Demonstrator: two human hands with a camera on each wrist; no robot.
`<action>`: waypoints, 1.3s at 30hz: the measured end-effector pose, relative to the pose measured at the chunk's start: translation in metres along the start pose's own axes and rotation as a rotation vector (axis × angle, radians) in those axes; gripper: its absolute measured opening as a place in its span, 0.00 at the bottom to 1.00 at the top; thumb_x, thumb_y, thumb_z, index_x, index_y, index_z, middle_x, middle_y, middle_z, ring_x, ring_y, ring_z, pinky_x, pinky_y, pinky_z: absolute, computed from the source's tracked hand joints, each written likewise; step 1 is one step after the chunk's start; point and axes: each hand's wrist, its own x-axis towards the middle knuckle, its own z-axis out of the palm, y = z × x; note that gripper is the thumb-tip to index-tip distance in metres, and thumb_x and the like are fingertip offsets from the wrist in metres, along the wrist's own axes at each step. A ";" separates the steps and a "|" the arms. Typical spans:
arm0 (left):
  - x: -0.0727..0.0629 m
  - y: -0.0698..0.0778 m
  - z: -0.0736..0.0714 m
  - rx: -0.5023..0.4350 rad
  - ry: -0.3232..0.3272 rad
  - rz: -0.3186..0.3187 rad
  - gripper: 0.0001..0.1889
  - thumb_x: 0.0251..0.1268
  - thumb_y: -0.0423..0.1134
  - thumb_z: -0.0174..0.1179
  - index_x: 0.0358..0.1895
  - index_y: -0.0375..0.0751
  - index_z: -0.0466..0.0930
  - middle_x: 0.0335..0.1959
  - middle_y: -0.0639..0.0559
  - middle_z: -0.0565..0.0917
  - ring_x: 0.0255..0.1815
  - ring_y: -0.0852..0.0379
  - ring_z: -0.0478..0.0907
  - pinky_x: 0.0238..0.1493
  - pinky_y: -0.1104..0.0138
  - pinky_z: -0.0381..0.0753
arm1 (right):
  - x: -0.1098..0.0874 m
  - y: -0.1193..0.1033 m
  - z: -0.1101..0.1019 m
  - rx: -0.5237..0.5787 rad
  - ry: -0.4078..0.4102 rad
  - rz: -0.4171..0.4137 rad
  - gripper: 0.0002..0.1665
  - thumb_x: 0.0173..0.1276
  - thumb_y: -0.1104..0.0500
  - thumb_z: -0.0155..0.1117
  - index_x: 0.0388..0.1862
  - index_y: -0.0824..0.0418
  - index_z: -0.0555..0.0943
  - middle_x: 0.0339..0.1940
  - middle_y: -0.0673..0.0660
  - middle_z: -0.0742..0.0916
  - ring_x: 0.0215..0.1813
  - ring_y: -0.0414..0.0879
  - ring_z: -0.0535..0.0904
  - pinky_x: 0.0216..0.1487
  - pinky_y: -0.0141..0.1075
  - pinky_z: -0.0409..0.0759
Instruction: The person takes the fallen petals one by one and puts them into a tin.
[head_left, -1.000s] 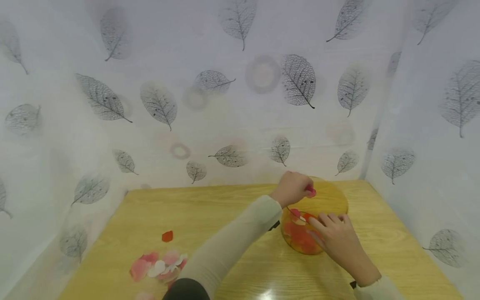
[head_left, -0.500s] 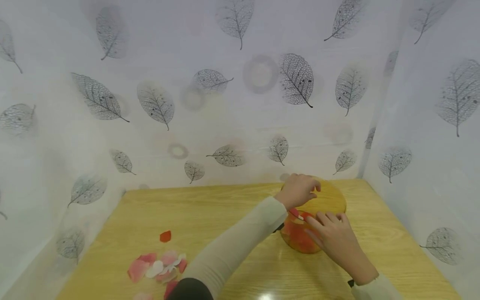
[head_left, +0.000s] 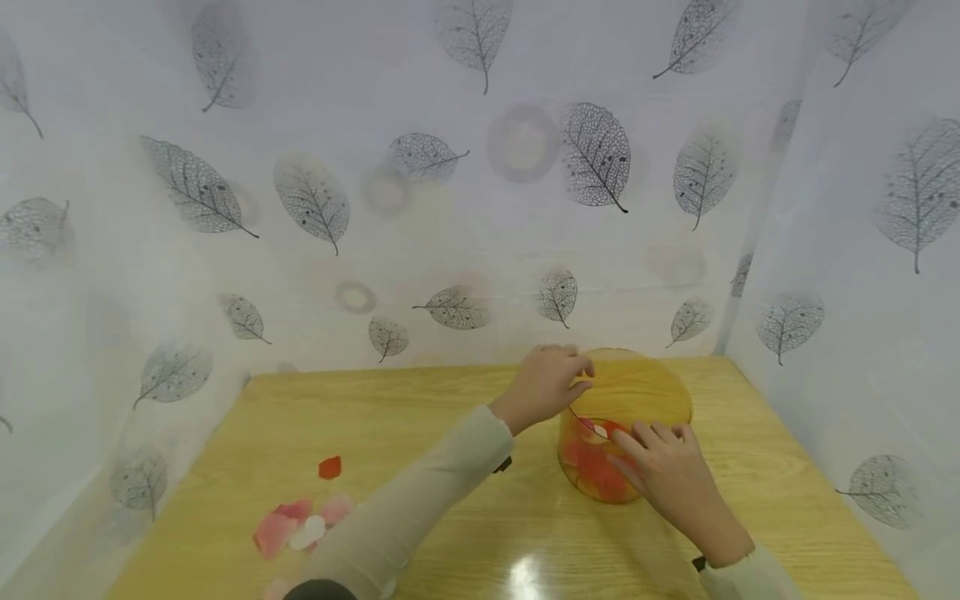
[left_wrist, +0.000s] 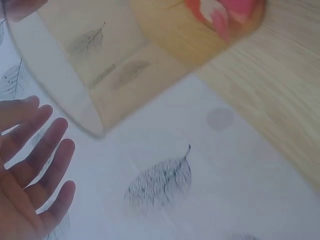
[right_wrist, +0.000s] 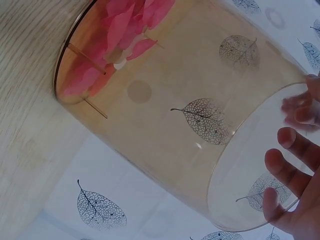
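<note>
A clear amber cylinder (head_left: 630, 408) stands at the table's back right, its open top showing in the right wrist view. Pink, red and white petals (right_wrist: 117, 45) are heaped at its bottom. My right hand (head_left: 671, 471) holds the near rim (right_wrist: 260, 102), thumb and forefinger at the edge, the other fingers loosely spread. My left hand (head_left: 547, 383) is beside the rim on the left, its fingers (left_wrist: 47, 150) relaxed and parted, with nothing between them.
A small pile of pink and white petals (head_left: 281, 529) lies on the wooden table (head_left: 375, 442) at the front left, partly behind my left sleeve (head_left: 420, 496). One red petal (head_left: 330, 467) lies alone beyond it. Leaf-printed white sheets (head_left: 480, 208) surround the table.
The pink petal in my left hand has been let go over the cylinder. That hand has since drawn back left from above the opening. My right hand stays at the rim.
</note>
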 end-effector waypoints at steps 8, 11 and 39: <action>-0.090 -0.064 -0.015 -0.011 0.049 -0.144 0.06 0.62 0.44 0.61 0.39 0.49 0.82 0.36 0.56 0.84 0.37 0.60 0.80 0.44 0.63 0.78 | 0.003 -0.003 0.002 0.032 0.000 0.016 0.34 0.74 0.36 0.26 0.34 0.53 0.77 0.21 0.51 0.75 0.24 0.49 0.73 0.29 0.47 0.66; -0.130 -0.093 -0.017 0.005 0.044 -0.236 0.05 0.59 0.42 0.64 0.37 0.48 0.82 0.34 0.56 0.84 0.35 0.59 0.80 0.38 0.63 0.79 | 0.003 -0.003 0.002 0.031 0.000 0.018 0.34 0.74 0.36 0.27 0.33 0.53 0.77 0.21 0.51 0.75 0.24 0.49 0.74 0.29 0.47 0.67; -0.290 -0.199 0.014 -0.022 -0.318 -0.614 0.13 0.48 0.33 0.69 0.38 0.39 0.78 0.32 0.47 0.79 0.32 0.53 0.77 0.33 0.58 0.78 | 0.003 -0.001 -0.001 0.038 0.032 -0.009 0.33 0.74 0.36 0.28 0.32 0.54 0.76 0.21 0.50 0.74 0.22 0.49 0.72 0.27 0.46 0.66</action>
